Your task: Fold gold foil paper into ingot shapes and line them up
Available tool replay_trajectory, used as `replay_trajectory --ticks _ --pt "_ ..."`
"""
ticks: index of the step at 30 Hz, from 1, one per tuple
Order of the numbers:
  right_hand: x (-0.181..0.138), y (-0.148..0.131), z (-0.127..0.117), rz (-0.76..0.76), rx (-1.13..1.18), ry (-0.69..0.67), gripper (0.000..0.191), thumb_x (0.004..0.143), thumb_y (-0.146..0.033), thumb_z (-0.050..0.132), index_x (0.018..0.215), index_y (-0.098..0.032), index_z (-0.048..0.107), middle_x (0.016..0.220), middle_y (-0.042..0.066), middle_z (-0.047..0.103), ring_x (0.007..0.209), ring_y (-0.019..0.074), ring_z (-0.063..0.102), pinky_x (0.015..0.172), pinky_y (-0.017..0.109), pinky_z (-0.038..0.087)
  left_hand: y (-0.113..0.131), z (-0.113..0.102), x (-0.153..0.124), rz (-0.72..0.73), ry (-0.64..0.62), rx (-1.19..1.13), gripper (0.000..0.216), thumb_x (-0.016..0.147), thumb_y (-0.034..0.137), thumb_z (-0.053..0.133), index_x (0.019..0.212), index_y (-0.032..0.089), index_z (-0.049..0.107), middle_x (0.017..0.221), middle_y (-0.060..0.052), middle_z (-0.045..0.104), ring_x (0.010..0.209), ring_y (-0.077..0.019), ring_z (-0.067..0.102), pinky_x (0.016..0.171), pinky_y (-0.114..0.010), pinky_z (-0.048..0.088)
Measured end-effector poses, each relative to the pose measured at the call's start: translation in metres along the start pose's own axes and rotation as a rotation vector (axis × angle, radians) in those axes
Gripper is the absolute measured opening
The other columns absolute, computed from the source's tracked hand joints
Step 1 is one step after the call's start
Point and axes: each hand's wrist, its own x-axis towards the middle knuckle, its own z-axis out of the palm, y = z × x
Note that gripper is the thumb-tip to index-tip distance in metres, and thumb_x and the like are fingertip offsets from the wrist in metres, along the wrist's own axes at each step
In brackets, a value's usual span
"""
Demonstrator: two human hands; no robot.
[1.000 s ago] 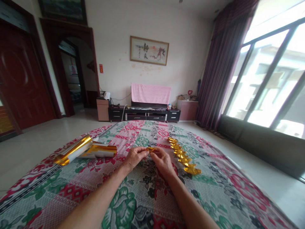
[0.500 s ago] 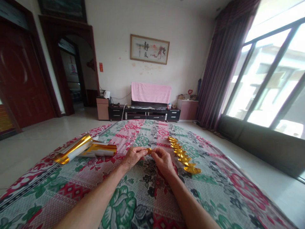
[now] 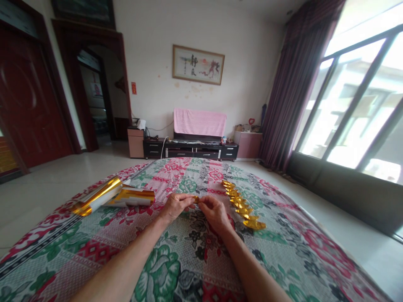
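Observation:
Between the fingertips of both hands is a small piece of gold foil paper (image 3: 197, 199), mostly covered by the fingers. My left hand (image 3: 176, 206) pinches it from the left, thumb and forefinger pressed together. From the other side my right hand (image 3: 213, 211) pinches it too, the fingertips nearly meeting those of the left. To the right of my right hand runs a row of folded gold paper ingots (image 3: 241, 205), pointed at their ends. Further left lie curled sheets of gold foil paper (image 3: 134, 197) with pale undersides, one roll (image 3: 100, 196) leaning across the others.
A patterned cloth in red, green and grey (image 3: 159, 264) covers the round table under my arms. Beyond the table stand a low black cabinet (image 3: 192, 149) and a screen draped with a pink towel (image 3: 200, 121). Purple curtains (image 3: 286, 92) hang beside the window on the right.
The fingertips have shifted slightly around the small gold piece, and less of it shows now. The row of ingots and the foil sheets lie as before.

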Motion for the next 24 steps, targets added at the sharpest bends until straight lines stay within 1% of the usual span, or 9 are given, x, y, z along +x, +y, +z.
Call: replay_trajectory --ticks 6,12,18,24 --pt "0.001 0.0 0.0 0.011 -0.044 -0.013 0.019 0.073 -0.032 0.055 0.077 -0.016 0.065 0.067 0.0 0.062 0.059 0.0116 0.052 0.056 0.021 0.041 -0.002 0.0 0.0 0.012 -0.021 0.0 0.034 0.071 0.036 0.059 0.096 0.015 0.068 0.078 -0.005 0.071 0.071 -0.0179 0.065 0.056 -0.023 0.048" --pt "-0.002 -0.011 -0.002 0.008 -0.144 -0.015 0.022 0.075 -0.032 0.052 0.074 -0.017 0.068 0.061 0.0 0.06 0.054 0.0113 0.048 0.052 0.021 0.038 -0.003 -0.001 0.0 -0.014 -0.036 -0.027 0.034 0.07 0.037 0.06 0.094 0.016 0.069 0.079 -0.005 0.071 0.071 -0.0183 0.065 0.057 -0.024 0.047" --pt "-0.001 -0.01 -0.004 0.061 -0.079 -0.059 0.023 0.073 -0.035 0.054 0.072 -0.015 0.067 0.061 -0.001 0.06 0.054 0.0103 0.048 0.052 0.02 0.038 -0.004 -0.003 0.0 -0.074 -0.072 -0.063 0.034 0.067 0.039 0.062 0.09 0.015 0.069 0.077 -0.005 0.071 0.072 -0.0188 0.065 0.059 -0.024 0.047" --pt "0.001 -0.003 -0.004 0.097 -0.025 -0.056 0.023 0.072 -0.035 0.057 0.072 -0.014 0.067 0.063 -0.001 0.06 0.056 0.0097 0.048 0.053 0.019 0.038 0.0 -0.004 -0.002 -0.111 -0.075 -0.089 0.034 0.066 0.038 0.064 0.091 0.015 0.069 0.082 -0.006 0.071 0.074 -0.0184 0.065 0.061 -0.024 0.047"
